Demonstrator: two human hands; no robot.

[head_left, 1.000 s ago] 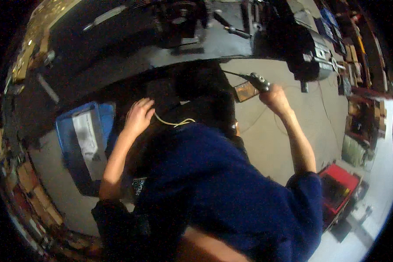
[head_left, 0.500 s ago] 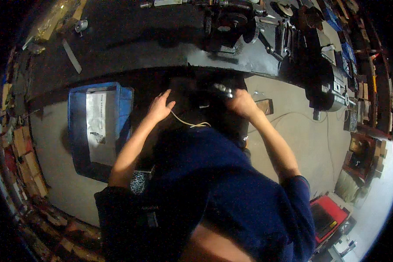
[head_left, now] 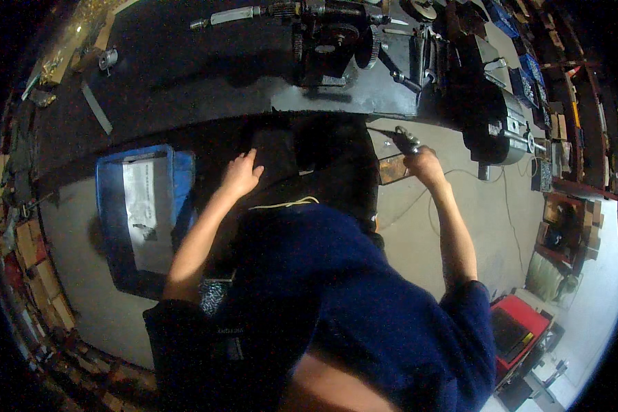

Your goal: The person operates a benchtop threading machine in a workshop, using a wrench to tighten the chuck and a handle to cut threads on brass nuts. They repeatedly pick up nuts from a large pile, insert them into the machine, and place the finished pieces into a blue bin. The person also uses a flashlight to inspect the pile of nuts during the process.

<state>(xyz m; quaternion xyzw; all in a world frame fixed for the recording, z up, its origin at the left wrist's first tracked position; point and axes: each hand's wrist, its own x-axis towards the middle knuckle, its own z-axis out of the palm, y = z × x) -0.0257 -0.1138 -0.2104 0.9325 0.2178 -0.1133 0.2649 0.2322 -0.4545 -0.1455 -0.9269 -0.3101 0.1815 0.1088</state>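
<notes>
In my right hand (head_left: 424, 167) is a metal air blow gun (head_left: 406, 141); its thin nozzle points left, toward the dark area under the bench edge. My fingers are wrapped around its body. My left hand (head_left: 242, 173) is in front of my dark trousers, holding nothing, fingers partly stretched out. A pale drawstring (head_left: 288, 203) lies across my waist, close to that hand. On the left stands a blue bin (head_left: 105, 206) with a white printed sheet (head_left: 143, 206) in it.
The dark bench (head_left: 206, 75) carries a geared mechanism (head_left: 333, 48), wrenches (head_left: 429, 65) and a flat metal strip (head_left: 96, 108). A chuck-like metal part (head_left: 515, 134) juts out at right. Behind my right hand sits a small box (head_left: 391, 169); a thin cable (head_left: 507, 206) trails over the floor.
My right hand has swung right with the blow gun, away from my body's middle. My left hand has shifted slightly left and down. The whole view has also shifted a little.
</notes>
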